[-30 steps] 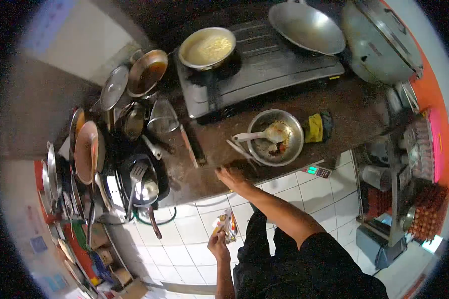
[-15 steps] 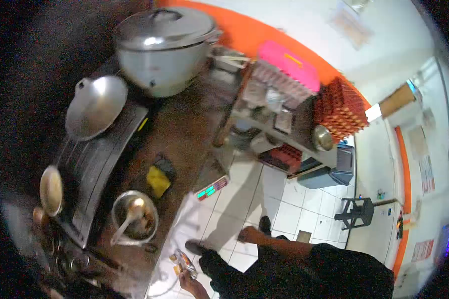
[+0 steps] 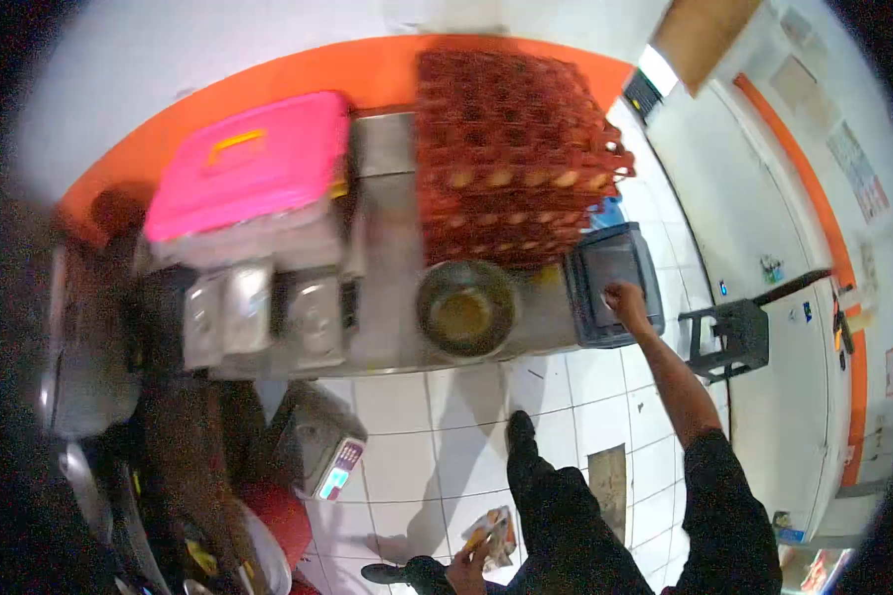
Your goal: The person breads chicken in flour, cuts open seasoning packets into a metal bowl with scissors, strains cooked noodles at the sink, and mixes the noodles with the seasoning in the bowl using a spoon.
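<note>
My left hand [image 3: 465,575], low in the view near my legs, is closed on a crumpled, partly clear plastic packet [image 3: 498,535] with orange and white on it. A small orange-yellow piece shows by the fingers. My right hand [image 3: 625,303] reaches out above the dark grey lidded bin [image 3: 613,268], its fingers curled closed. A tiny pale spot shows at its fingertips, too small to name. From this angle I cannot tell whether that hand touches the lid. Left of the bin, a metal bowl [image 3: 466,307] with a brownish-yellow bottom stands on the counter's edge.
Stacked red egg trays [image 3: 516,149] with eggs stand behind the bowl. A pink-lidded box [image 3: 253,164] and lidded metal containers [image 3: 318,317] occupy the counter's left. A digital scale [image 3: 327,456] sits below. A dark stool [image 3: 729,337] stands right of the bin.
My view has swung right and nearer the counter with the egg trays; the stove and pans are now at the left edge. My right arm has stretched forward over the bin. The packet stays in my left hand.
</note>
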`<state>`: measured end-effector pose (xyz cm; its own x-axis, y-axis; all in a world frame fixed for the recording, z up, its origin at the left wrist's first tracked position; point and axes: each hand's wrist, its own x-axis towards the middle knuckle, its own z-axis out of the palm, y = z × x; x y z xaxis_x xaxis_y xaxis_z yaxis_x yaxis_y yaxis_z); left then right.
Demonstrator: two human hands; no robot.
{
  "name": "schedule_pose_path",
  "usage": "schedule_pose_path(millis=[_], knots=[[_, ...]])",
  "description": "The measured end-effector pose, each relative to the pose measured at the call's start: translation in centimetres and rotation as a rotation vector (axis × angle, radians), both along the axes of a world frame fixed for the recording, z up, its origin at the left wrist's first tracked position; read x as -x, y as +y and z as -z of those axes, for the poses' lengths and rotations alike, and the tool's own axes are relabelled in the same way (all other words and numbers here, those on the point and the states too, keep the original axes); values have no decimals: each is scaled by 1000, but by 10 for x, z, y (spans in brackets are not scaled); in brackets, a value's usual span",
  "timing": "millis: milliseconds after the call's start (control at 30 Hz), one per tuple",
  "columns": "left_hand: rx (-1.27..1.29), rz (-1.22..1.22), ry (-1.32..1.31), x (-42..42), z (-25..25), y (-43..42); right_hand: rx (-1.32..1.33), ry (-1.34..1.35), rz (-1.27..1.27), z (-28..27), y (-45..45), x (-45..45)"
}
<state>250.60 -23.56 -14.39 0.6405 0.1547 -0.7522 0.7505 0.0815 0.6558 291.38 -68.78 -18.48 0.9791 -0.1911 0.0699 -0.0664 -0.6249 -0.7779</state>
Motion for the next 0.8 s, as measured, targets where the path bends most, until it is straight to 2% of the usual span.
schedule_pose_path(millis=[33,67,100,133,167,200,233,267,300,367,433,467,500,533,567,600,633,667,700,733,767,800], knots=[[-56,104,18,-32,1,-30,34,153,82,17,-24,-26],[-90,174,12,-68,1,-62,199,55,-11,54,-60,-47],[49,36,-87,-94,12,-96,356,-40,-100,90,-89,-57],[187,-101,-183,-125,22,-127,575,36,-102,101,-91,-67],[58,111,-176,-166,9,-153,593,264,-162,103,-92,-77],[-68,321,-169,-209,-4,-181,423,242,-75,124,-97,-76],[-119,296,-318,-239,0,-212,433,202,-106,121,-95,-72],[-171,269,-463,-266,10,-244,440,164,-141,104,-90,-65],[-177,307,-480,-292,19,-268,430,172,-141,81,-87,-62],[-271,371,-628,-338,49,-317,266,335,-210,17,-88,-59],[-409,396,-851,-384,71,-357,151,173,-206,-59,-74,-41],[-462,392,-944,-407,75,-374,59,129,-208,-69,-78,-34],[-390,441,-824,-424,74,-390,-35,88,-214,-78,-80,-27],[-323,477,-706,-435,77,-403,-69,137,-187,-109,-70,-19],[-21,326,-691,-437,125,-427,-57,223,-140,-125,-64,-7],[-21,494,-688,-442,123,-433,-234,252,-86,-136,-56,6],[-183,808,-706,-441,120,-432,-144,296,-105,-133,-59,18],[-240,782,-806,-432,133,-436,-248,281,-34,-136,-49,28],[-11,657,-800,-434,127,-428,-284,267,-31,-134,-45,39],[-138,634,-890,-420,150,-433,-262,347,72,-142,-31,48],[-351,1025,-655,-431,82,-401,-285,396,67,-128,-27,59],[-379,1020,-705,-419,91,-394,-286,439,80,-115,-24,63]])
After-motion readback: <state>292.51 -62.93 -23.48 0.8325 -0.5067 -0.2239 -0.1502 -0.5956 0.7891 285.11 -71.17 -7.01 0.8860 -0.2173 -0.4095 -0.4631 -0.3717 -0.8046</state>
